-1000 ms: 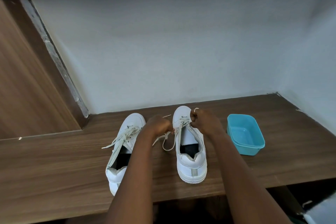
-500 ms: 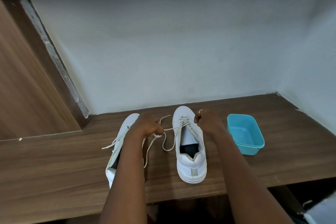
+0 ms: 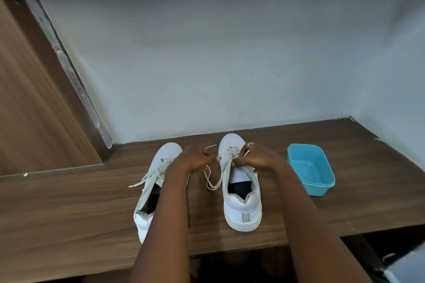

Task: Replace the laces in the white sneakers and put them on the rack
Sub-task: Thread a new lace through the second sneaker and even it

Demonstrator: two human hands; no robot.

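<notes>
Two white sneakers stand on the wooden shelf (image 3: 69, 202), heels toward me. The right sneaker (image 3: 242, 204) has its off-white lace (image 3: 212, 181) only in the eyelets near the toe, and a loose loop hangs off its left side. My left hand (image 3: 194, 158) pinches one end of that lace just left of the shoe. My right hand (image 3: 255, 158) pinches the other end over the shoe's tongue. The left sneaker (image 3: 147, 211) lies partly under my left forearm, its own lace (image 3: 149, 174) loosely threaded and trailing left.
A turquoise plastic tub (image 3: 310, 167) sits on the shelf right of the right sneaker. A pale wall rises close behind the shoes and along the right. A wooden panel (image 3: 27, 110) closes the left side. The shelf's front edge runs under my forearms.
My left hand, which had pulled the lace end out to the left, has come back toward the right sneaker. My right hand stays over the tongue.
</notes>
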